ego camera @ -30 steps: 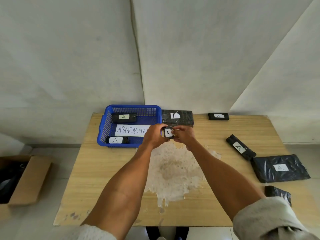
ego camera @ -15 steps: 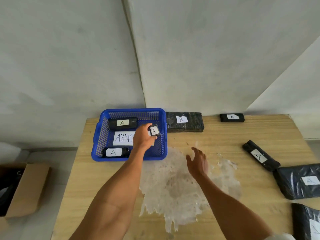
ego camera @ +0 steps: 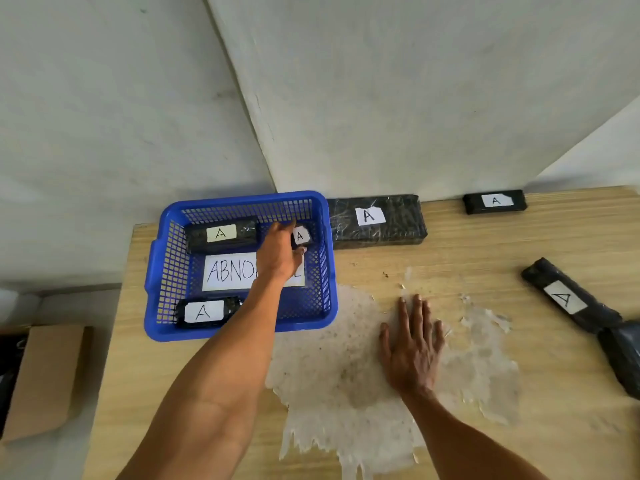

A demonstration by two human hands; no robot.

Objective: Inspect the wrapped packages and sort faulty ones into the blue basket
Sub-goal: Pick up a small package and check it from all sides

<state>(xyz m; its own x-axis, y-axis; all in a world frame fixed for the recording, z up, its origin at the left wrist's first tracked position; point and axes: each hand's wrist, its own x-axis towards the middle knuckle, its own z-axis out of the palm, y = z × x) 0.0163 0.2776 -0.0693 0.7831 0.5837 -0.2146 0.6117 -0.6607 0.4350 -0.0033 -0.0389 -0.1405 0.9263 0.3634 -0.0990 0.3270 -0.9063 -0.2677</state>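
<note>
The blue basket (ego camera: 239, 201) sits at the table's back left, with a paper reading ABNORMAL on its floor. My left hand (ego camera: 278, 256) reaches inside it, fingers and thumb pinching a small black wrapped package (ego camera: 300, 236) with a white "A" label, low over the basket's right rear corner. Two more black labelled packages lie in the basket, one at the back (ego camera: 221, 233) and one at the front (ego camera: 204, 311). My right hand (ego camera: 412, 344) rests flat on the table, fingers spread, holding nothing.
A large black package (ego camera: 375, 220) lies just right of the basket against the wall. A small one (ego camera: 495, 201) lies farther right. A long package (ego camera: 568, 299) and a black bag (ego camera: 623, 358) are at the right edge. A cardboard box (ego camera: 45, 375) stands on the floor left.
My left hand carried the small package from between both hands over into the basket. My right hand let go and dropped flat onto the table.
</note>
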